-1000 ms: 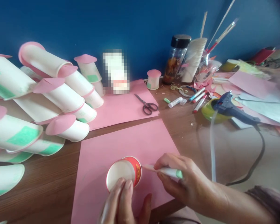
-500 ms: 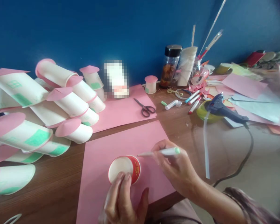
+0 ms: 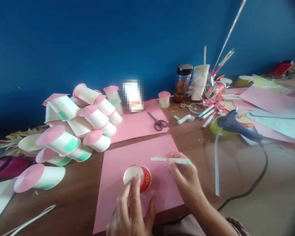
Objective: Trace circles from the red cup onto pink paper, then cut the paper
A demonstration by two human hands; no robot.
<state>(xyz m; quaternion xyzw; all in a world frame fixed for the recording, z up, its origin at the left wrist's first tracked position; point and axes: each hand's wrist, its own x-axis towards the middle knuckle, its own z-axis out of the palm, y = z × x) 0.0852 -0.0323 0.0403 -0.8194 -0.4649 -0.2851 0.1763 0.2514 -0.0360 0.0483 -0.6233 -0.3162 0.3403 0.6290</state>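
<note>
A red and white round container [image 3: 145,179] rests on a pink paper sheet [image 3: 159,147]. The fingertips of my left hand [image 3: 132,206] lie on its pale top, and the thumb is spread away to the right. My right hand [image 3: 184,175] pinches a white marker with a green end [image 3: 178,161]. The marker's tip points left, above the paper and a little apart from the container. Parts of the container's top are hidden under my left fingers.
Several white cups with pink paper roofs [image 3: 71,144] are piled at left. Black scissors [image 3: 160,124] lie on more pink sheets. Markers [image 3: 206,114], a lidded jar [image 3: 183,83], stacked cups [image 3: 200,82] and a blue glue gun [image 3: 236,124] with a cable are at right.
The view has shifted, showing more of the table's left side. The marker tip has lifted away from the container's edge. My left hand still rests on the container.
</note>
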